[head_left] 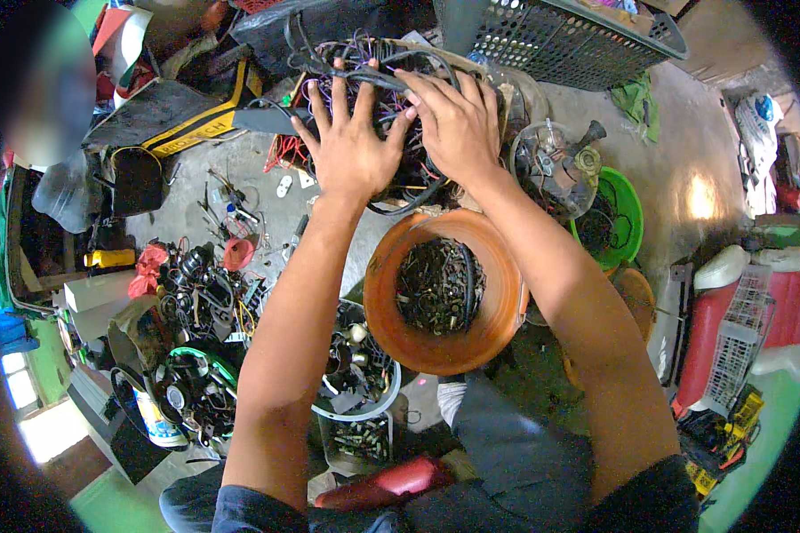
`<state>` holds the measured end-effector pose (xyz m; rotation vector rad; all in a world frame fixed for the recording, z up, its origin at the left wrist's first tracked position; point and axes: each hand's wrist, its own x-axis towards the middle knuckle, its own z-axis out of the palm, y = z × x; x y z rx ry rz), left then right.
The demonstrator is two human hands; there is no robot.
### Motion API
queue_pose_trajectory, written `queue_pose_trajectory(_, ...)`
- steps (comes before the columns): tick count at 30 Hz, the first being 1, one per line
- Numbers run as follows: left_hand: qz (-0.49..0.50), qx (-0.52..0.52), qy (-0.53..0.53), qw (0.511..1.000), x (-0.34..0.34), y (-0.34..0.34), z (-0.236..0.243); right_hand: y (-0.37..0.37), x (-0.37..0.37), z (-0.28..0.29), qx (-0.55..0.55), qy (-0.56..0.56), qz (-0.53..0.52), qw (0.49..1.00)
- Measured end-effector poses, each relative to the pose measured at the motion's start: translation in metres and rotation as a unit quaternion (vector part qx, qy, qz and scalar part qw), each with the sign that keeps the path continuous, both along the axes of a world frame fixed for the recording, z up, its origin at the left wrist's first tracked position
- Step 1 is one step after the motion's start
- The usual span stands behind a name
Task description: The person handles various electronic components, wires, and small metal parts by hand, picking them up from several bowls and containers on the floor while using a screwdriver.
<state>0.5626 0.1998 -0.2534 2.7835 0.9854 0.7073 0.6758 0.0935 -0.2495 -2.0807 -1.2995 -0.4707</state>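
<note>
A tangled heap of black and purple cables [398, 117] lies in front of me, beyond an orange bucket [507, 311]. Spread wide, the fingers of my left hand [354, 147] rest on the near left part of the heap. Beside it my right hand [462, 129] lies over the cables, fingers stretched out and the thumb close to the left thumb. A thick black cable runs near the fingertips of both hands. Whatever is beneath the palms is hidden. Inside the bucket are small dark metal scraps [431, 289] and a short length of black hose [468, 280].
A dark perforated crate [542, 44] stands at the far right. Right of the heap are a clear tub of parts [551, 164] and a green basin [633, 213]. Electronic scraps [200, 275] cover the left floor, near a white-rimmed bucket [373, 413].
</note>
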Motion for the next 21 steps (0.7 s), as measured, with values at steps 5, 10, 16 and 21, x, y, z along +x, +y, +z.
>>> queue_pose_trajectory(5, 0.007, -0.010, 0.037, 0.999, 0.004, 0.006, -0.001, 0.005, 0.003, 0.000, -0.034, -0.091, -0.021, 0.995)
queue_pose_trajectory(10, -0.002, -0.040, 0.038, 0.998, -0.002, 0.011, -0.002, 0.006, 0.003, 0.004, -0.074, -0.068, -0.008, 0.995)
queue_pose_trajectory(16, -0.096, -0.123, -0.106, 0.982, -0.045, 0.015, 0.007, -0.032, -0.017, 0.024, 0.010, -0.054, 0.068, 0.996)
queue_pose_trajectory(21, -0.044, -0.078, -0.172, 0.981, -0.083, -0.027, 0.028, -0.083, -0.031, 0.060, 0.111, -0.052, 0.098, 0.988)
